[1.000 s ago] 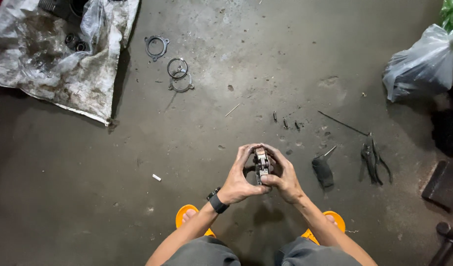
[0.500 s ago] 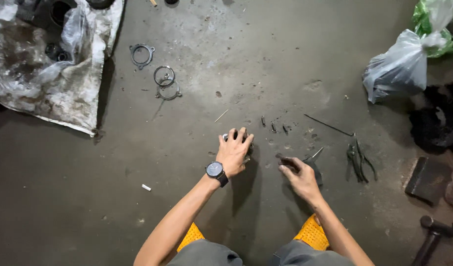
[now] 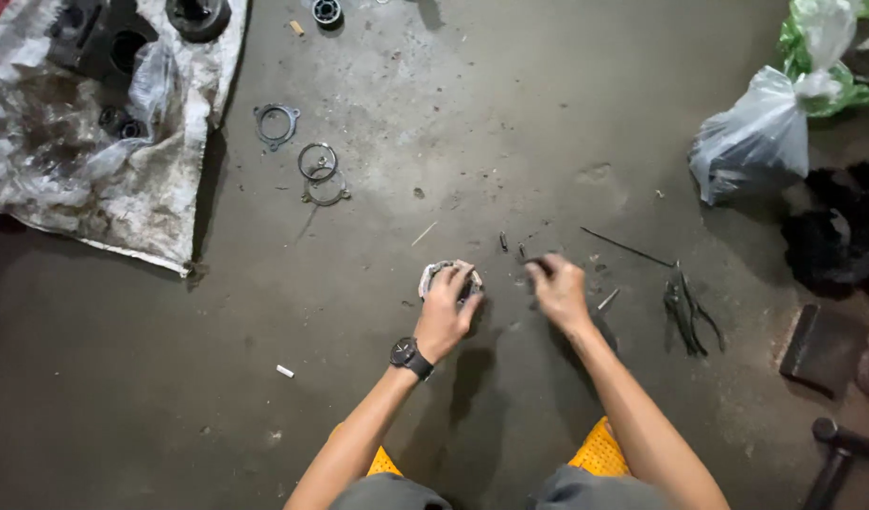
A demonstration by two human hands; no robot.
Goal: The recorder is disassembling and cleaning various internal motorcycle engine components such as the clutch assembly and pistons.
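Metal ring part (image 3: pixel 450 277) under left hand's (image 3: pixel 447 309) clenched grip; right hand (image 3: pixel 557 290) pinches small dark piece (image 3: pixel 536 262).

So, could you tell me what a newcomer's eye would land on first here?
Probably the two bare hands at centre: the left hand grips a round metal part on the concrete floor, the right hand pinches something small. Next, the dirty sheet at upper left.
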